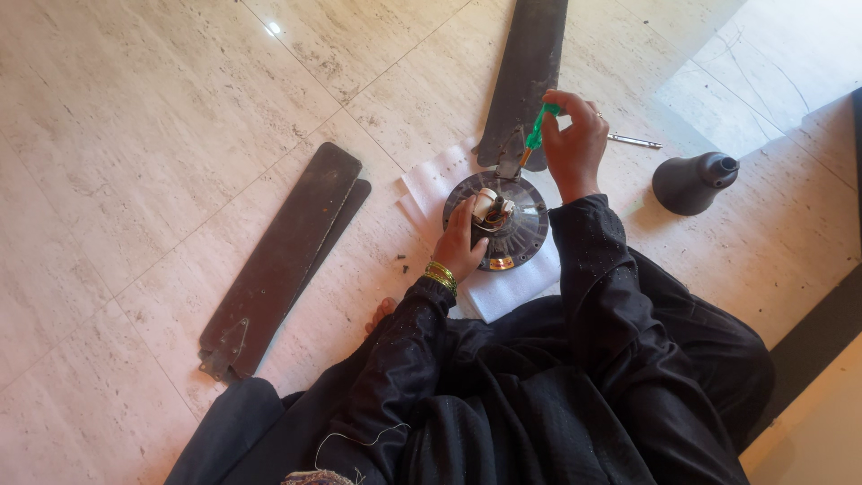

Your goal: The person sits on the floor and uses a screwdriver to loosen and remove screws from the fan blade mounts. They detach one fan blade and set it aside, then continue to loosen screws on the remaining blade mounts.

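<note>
here my left hand [460, 241] fingers clamp the fan motor [496, 220] steady on the floor [135, 135], while my right hand [572, 139] fingers pinch the green screwdriver [537, 133] upright over the blade [525, 76] bracket.

Soft daylight, small glare spot on pale floor tiles [272, 28], faint shadows, sharp focus.

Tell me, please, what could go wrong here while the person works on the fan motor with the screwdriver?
The green screwdriver in the right hand could slip toward the left hand, which steadies the fan motor. The motor rests on a white foam sheet and might shift. Small loose bits on the floor could get lost.
</note>
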